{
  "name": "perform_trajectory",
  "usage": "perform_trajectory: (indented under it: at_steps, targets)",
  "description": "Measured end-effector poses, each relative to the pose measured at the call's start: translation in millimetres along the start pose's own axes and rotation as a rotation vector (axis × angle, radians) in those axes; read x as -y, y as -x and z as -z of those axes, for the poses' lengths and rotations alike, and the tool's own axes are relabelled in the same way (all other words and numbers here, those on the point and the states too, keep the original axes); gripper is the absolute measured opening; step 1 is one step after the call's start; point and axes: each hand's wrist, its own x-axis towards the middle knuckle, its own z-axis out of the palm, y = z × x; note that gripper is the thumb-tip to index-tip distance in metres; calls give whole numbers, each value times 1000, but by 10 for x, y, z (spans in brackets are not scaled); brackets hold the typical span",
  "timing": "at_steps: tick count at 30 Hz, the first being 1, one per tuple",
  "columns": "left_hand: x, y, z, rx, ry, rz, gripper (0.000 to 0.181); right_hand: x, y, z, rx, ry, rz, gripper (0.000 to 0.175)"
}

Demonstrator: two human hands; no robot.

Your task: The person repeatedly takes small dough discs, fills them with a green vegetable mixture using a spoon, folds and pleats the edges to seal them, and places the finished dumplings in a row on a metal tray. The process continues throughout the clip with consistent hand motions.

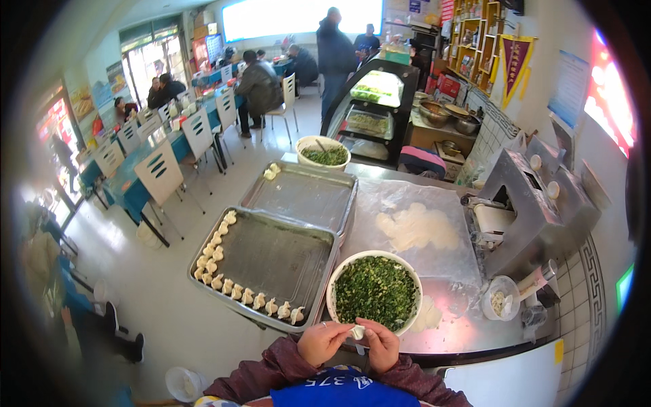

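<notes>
Between the fingertips of my left hand [324, 342] and my right hand [380, 344] is a small white dumpling [357, 332], pinched by both. They hold it over the near rim of a white bowl [331, 300] filled with chopped green filling [375, 290]. Left of the bowl, a metal tray [274, 254] carries folded dumplings [236, 291] in a line along its left and near edges. Round dough wrappers [428, 314] lie on the metal counter just right of the bowl. More flat dough pieces [417, 226] rest on a plastic sheet farther back.
A second metal tray [300, 196] with a few dumplings and another filling bowl [323, 152] stand behind. A dough-rolling machine [529, 213] and a plastic tub [500, 300] are at the right. A display case [376, 112] stands beyond the counter. People sit at tables [173, 147] farther off.
</notes>
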Motion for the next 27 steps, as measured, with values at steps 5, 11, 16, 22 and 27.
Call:
perform_trajectory:
  at_steps: [5, 11, 16, 22, 27]
  targets:
    - [228, 118, 300, -77, -81, 80, 14, 73, -52, -14, -3, 19, -33, 42]
    - [831, 330, 978, -191, -326, 350, 10, 95, -92, 255, -243, 102, -68, 34]
    - [1527, 155, 1810, -389, -616, 386, 11, 92, -104, 469, -383, 139, -55, 28]
    - [2353, -397, 2240, -407, -708, 446, 14, 103, -119, 441, -373, 177, -64, 25]
    - [2640, -470, 2139, -197, -771, 526, 15, 122, -112, 416, -384, 207, -62, 25]
